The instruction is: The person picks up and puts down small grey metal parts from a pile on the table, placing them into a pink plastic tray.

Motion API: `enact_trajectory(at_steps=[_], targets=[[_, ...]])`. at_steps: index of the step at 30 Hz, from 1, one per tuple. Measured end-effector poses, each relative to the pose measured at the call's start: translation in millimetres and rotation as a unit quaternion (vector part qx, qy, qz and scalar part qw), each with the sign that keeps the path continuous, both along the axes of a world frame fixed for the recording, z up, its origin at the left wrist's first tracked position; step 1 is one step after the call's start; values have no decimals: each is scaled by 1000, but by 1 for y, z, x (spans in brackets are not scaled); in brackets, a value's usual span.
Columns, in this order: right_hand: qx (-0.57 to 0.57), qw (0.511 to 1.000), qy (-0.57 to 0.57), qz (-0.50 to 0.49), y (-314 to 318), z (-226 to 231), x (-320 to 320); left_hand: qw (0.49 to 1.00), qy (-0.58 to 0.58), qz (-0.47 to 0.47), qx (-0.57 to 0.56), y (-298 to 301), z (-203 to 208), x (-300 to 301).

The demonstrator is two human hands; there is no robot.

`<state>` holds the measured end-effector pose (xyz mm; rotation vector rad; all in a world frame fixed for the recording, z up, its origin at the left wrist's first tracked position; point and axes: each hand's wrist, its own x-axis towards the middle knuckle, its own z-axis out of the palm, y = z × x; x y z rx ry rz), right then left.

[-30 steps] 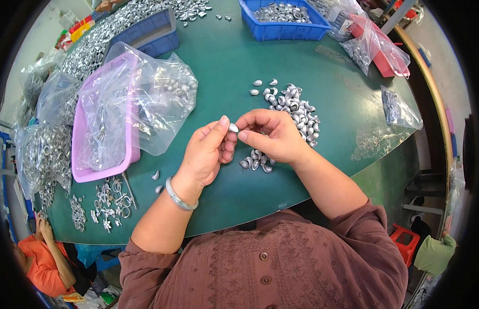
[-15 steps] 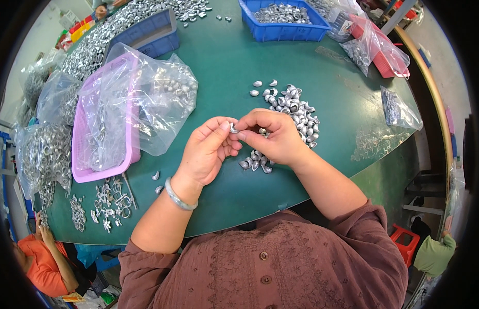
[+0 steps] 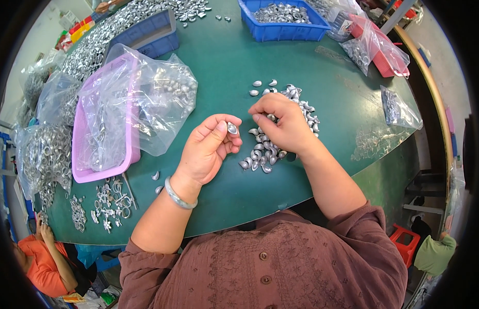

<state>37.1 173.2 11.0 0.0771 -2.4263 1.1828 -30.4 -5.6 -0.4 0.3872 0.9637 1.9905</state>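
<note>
A: what's the left hand (image 3: 206, 147) gripping?

B: one shiny silver, shell-shaped metal piece (image 3: 232, 129), pinched between thumb and fingertips, just left of the loose heap of silver curved metal pieces (image 3: 267, 153) on the green tabletop (image 3: 224, 67). Palm's facing inward.

A: and the right hand (image 3: 287, 122)?

B: back up, reaching over the heap, thumb and index close together. Can't tell if that grip's got anything.

On table (image 3: 219, 72): basket (image 3: 103, 176) left of piece pile (image 3: 308, 117), tray (image 3: 288, 34) behind.
</note>
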Motion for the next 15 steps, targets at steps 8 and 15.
enact_trajectory(at_steps=[8, 15], targets=[[261, 964, -52, 0, -6, -1, 7, 1000, -20, -2, 0, 2, 3, 0], [174, 984, 2, 42, -8, 2, 4, 995, -34, 45, -82, 0, 3, -2]])
